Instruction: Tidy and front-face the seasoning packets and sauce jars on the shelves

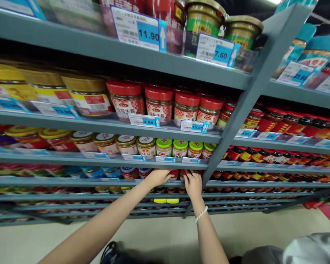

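Both of my arms reach down to a low shelf of jars. My left hand (158, 177) is at the shelf front with its fingers bent against a red-lidded jar (175, 174); the fingertips are partly hidden. Just to the right, my right hand (193, 181) has its fingers curled over another red-lidded jar (182, 173), which the hand mostly covers. A pale beaded bracelet circles the right wrist. Directly above the hands stand green-lidded jars (180, 148) behind price tags.
Grey shelf edges (99, 160) run across the view above and below the hands. A slanted upright post (236, 106) stands right of the right hand. Larger red-lidded jars (156, 102) fill a higher shelf. A person's grey sleeve (313, 249) shows at lower right, above the pale floor (165, 234).
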Demonstrator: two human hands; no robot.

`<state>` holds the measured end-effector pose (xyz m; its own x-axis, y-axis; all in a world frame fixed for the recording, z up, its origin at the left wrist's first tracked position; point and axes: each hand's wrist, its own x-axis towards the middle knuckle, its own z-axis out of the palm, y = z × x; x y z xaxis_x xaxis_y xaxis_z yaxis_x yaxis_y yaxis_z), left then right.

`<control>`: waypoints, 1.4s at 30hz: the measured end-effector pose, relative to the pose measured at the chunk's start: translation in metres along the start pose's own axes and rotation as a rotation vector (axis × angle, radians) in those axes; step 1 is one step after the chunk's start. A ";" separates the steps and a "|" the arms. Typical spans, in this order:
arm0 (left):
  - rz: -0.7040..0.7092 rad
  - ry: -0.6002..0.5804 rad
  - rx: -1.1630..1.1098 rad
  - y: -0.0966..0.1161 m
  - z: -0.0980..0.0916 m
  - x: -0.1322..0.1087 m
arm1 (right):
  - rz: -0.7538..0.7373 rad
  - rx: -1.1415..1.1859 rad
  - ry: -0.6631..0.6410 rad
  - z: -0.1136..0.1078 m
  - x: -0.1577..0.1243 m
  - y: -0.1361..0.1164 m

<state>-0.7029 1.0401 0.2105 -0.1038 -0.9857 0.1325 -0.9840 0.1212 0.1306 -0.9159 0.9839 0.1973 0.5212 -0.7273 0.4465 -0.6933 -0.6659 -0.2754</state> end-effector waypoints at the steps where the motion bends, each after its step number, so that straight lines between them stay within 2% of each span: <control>1: 0.024 -0.013 0.002 -0.004 -0.004 0.000 | -0.006 0.019 -0.010 -0.003 0.001 -0.001; 5: 0.078 -0.047 0.015 -0.029 -0.016 -0.005 | -0.001 0.011 -0.030 -0.020 0.004 -0.003; 8: 0.027 -0.067 0.030 -0.048 -0.020 -0.011 | 0.111 -0.124 -0.073 -0.029 0.003 -0.004; 11: 0.005 -0.083 0.051 -0.056 -0.018 -0.014 | 0.205 -0.182 -0.126 -0.029 0.001 -0.007; 14: -0.015 -0.048 0.055 -0.049 -0.012 -0.016 | 0.260 -0.187 -0.116 -0.023 0.001 -0.010; 18: -0.134 0.058 0.085 -0.024 -0.001 -0.026 | 0.330 -0.194 -0.073 -0.016 0.005 -0.010; 20: -0.139 0.119 0.088 -0.013 0.003 -0.038 | 0.330 -0.187 -0.060 -0.015 0.002 -0.006; 22: -0.103 0.200 0.079 -0.007 0.006 -0.055 | 0.293 -0.147 0.029 -0.015 -0.009 -0.001; 26: -0.107 0.349 0.081 -0.011 0.016 -0.107 | 0.120 0.052 0.488 -0.013 -0.051 0.006; 28: -0.156 0.390 0.073 -0.019 0.029 -0.139 | 0.085 0.098 0.569 -0.009 -0.071 0.001; 30: -0.230 0.418 0.056 -0.027 0.046 -0.174 | 0.063 0.080 0.534 -0.004 -0.082 -0.012; 32: -0.297 0.429 0.028 -0.034 0.065 -0.209 | -0.001 0.034 0.435 0.003 -0.080 -0.031; 36: -0.417 0.468 -0.012 -0.039 0.094 -0.277 | -0.113 -0.031 0.168 0.015 -0.043 -0.076; 39: -0.490 0.474 -0.023 -0.040 0.099 -0.313 | -0.149 -0.051 0.017 0.021 -0.005 -0.104; 42: -0.536 0.483 -0.025 -0.043 0.094 -0.332 | -0.110 -0.089 -0.187 0.024 0.028 -0.118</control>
<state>-0.6396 1.3515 0.0687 0.4738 -0.7495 0.4624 -0.8774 -0.3566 0.3210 -0.8076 1.0383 0.2219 0.6737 -0.6745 0.3019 -0.6638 -0.7319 -0.1539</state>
